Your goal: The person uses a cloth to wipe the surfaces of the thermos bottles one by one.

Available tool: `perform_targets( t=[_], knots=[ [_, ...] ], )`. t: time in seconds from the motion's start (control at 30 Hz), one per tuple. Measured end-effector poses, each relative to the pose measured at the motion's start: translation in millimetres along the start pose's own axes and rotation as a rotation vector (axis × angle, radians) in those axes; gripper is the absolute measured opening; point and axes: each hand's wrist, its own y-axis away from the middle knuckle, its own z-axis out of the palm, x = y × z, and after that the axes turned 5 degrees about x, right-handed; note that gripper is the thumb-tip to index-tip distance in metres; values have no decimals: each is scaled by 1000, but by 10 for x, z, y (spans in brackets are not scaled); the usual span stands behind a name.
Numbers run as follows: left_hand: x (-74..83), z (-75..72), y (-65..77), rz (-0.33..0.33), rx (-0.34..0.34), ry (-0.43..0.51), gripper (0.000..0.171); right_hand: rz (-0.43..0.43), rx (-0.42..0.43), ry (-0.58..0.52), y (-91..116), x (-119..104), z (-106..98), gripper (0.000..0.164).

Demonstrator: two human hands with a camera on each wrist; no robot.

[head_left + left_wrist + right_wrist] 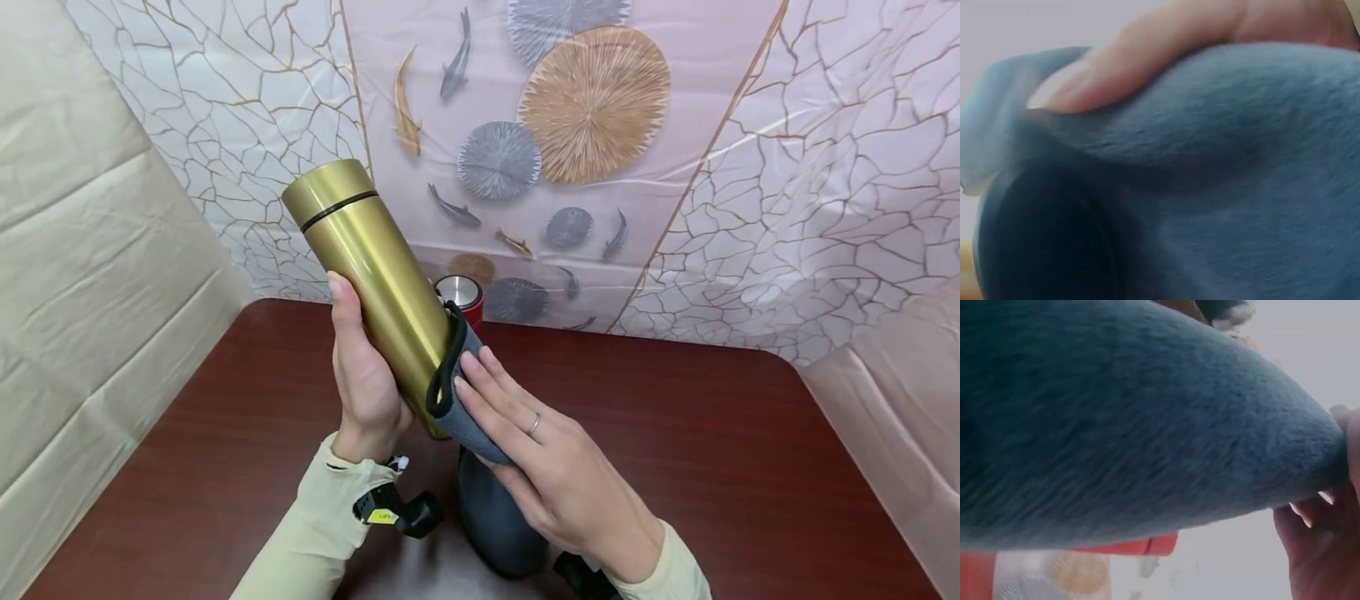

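A gold bottle (375,275) with a black ring below its lid is held tilted, lid toward the upper left. My left hand (367,375) grips it from the left, thumb up along its side. A grey cloth (480,429) with black edging is wrapped against the bottle's lower right side. My right hand (558,458) holds this cloth, fingers laid over it and thumb underneath. The cloth (1260,125) fills much of the left wrist view beside the bottle's dark round end (1047,237). In the right wrist view, the cloth (1166,425) hides most of the bottle.
A red container with a silver lid (459,292) stands behind the gold bottle. Below the right hand is a dark grey rounded shape (498,521); whether it belongs to the cloth, I cannot tell. The dark red table (720,442) meets patterned hangings at the back.
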Motion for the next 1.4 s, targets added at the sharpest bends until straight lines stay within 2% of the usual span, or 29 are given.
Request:
perform_targets(
  t=[0.17,0.33,0.43,0.6,0.77,0.83,0.97,1.07,1.17,1.3,1.4],
  knots=[
    [15,5,-21,-37,0,20,61,-13,-77,35,18,-19,-86,47],
    [71,-5,-7,-44,34,28,61,-47,-114,87,9,-52,-12,51],
    [99,-16,29,-46,54,11,61,-55,-102,109,15,-73,59,52],
    [84,12,122,-67,36,-42,62,-70,-48,115,35,-88,133,55],
    [4,66,240,-39,10,-148,57,-13,7,80,35,-84,134,56],
    [-53,82,282,4,-35,-178,56,25,31,65,30,-82,115,56],
    [-203,126,371,83,-206,-171,61,73,116,55,17,-57,81,56],
    [-343,159,466,99,-320,-185,60,95,199,72,0,-19,35,57],
    [-472,181,596,84,-401,-283,54,152,268,87,-9,3,-62,57],
    [-591,194,749,15,-527,-400,49,233,354,68,-7,9,-226,57],
    [-628,182,808,-20,-594,-415,45,253,421,34,-16,23,-303,56]
  ],
)
